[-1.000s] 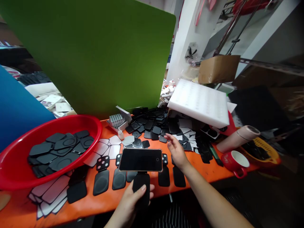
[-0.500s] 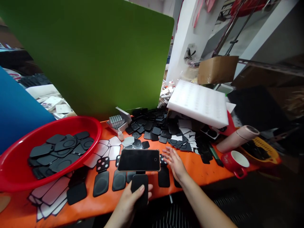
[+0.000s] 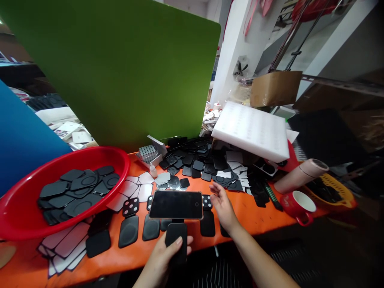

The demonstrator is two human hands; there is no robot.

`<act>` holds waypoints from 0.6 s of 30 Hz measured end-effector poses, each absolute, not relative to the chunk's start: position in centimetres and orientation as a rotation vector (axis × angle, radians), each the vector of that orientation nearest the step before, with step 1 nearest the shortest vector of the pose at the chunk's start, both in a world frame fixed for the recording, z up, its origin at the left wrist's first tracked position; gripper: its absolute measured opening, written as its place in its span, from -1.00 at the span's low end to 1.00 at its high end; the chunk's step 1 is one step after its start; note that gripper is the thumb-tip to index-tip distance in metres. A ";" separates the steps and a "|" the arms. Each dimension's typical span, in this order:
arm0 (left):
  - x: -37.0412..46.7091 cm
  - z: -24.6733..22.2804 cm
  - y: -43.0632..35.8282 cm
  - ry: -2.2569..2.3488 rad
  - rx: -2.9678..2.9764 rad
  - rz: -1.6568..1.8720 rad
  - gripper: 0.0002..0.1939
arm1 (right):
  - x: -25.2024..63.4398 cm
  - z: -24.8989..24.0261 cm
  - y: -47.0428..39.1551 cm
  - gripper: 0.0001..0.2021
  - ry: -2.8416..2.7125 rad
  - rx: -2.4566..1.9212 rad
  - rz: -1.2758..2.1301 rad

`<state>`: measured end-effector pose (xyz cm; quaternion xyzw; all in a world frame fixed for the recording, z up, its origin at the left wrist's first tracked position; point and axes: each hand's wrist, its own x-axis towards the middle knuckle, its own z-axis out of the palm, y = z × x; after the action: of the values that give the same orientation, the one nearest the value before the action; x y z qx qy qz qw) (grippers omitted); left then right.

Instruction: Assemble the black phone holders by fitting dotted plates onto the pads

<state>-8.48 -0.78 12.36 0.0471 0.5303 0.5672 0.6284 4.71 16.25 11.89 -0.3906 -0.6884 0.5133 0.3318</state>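
Observation:
My left hand (image 3: 164,256) grips a black rounded flat pad (image 3: 177,242), thumb on its face and fingers behind it. Just beyond the pad a phone (image 3: 176,205) with a dark screen lies sideways; it seems joined to the pad's far end, though the link is mostly hidden. My right hand (image 3: 222,208) is open to the right of the phone, fingers loosely curved and apart from it. Black folding pads lie in a row beneath, such as the one with white dots (image 3: 131,207) at its far end and another pad (image 3: 207,223) near my right hand.
A red basin (image 3: 120,160) of black pads stands left. Behind lie a heap of black pieces (image 3: 196,165), a small white bottle (image 3: 153,171) and a box of silvery discs (image 3: 147,153). White foam (image 3: 252,130), a pink flask (image 3: 300,176) and a red mug (image 3: 295,208) are right.
The phone has dipped slightly and tilted a little. My right hand has shifted slightly right, its fingers a bit more bent. My left hand keeps its grip on the pad.

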 end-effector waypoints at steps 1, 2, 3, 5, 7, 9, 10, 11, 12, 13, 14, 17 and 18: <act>-8.4 12.2 -0.8 1.215 0.106 1.294 -0.54 | 4.7 12.6 16.0 -0.49 -1.972 -0.971 1.212; -8.3 12.1 -0.8 1.214 0.102 1.292 -0.54 | 4.5 13.3 15.8 -0.44 -2.149 -0.898 1.087; -8.2 12.0 -0.8 1.210 0.100 1.292 -0.53 | 4.3 14.1 15.6 -0.39 -2.319 -0.808 0.975; -7.8 11.7 -0.8 1.200 0.102 1.302 -0.51 | 3.6 15.3 15.3 -0.28 -2.587 -0.623 0.810; -7.6 11.3 -0.9 1.181 0.108 1.319 -0.48 | 3.0 16.0 15.0 -0.21 -2.749 -0.488 0.733; -7.4 10.8 -1.2 1.149 0.112 1.303 -0.47 | 2.5 16.1 14.7 -0.18 -2.836 -0.441 0.715; -7.4 10.6 -1.3 1.134 0.115 1.289 -0.48 | 2.4 15.9 14.6 -0.18 -2.856 -0.444 0.715; -7.3 10.5 -1.5 1.124 0.121 1.276 -0.49 | 2.3 15.7 14.4 -0.18 -2.863 -0.455 0.716; -7.3 10.4 -1.6 1.120 0.133 1.270 -0.50 | 2.3 15.5 14.3 -0.18 -2.857 -0.470 0.718; -7.2 10.3 -1.6 1.117 0.150 1.273 -0.50 | 2.4 15.3 14.4 -0.20 -2.841 -0.479 0.727; -7.1 10.2 -1.6 1.113 0.169 1.274 -0.50 | 2.5 15.1 14.5 -0.21 -2.816 -0.487 0.738; -7.1 9.7 -0.6 1.184 0.213 1.292 -0.61 | 2.9 14.1 16.3 -0.26 -2.710 -0.587 0.749; -7.1 9.4 -0.1 1.237 0.224 1.297 -0.66 | 2.9 13.5 17.3 -0.27 -2.672 -0.661 0.730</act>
<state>-7.10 -0.11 9.42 0.0973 0.5377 0.5639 0.6192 2.91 17.29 13.53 -0.2297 -0.9282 0.2537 0.1461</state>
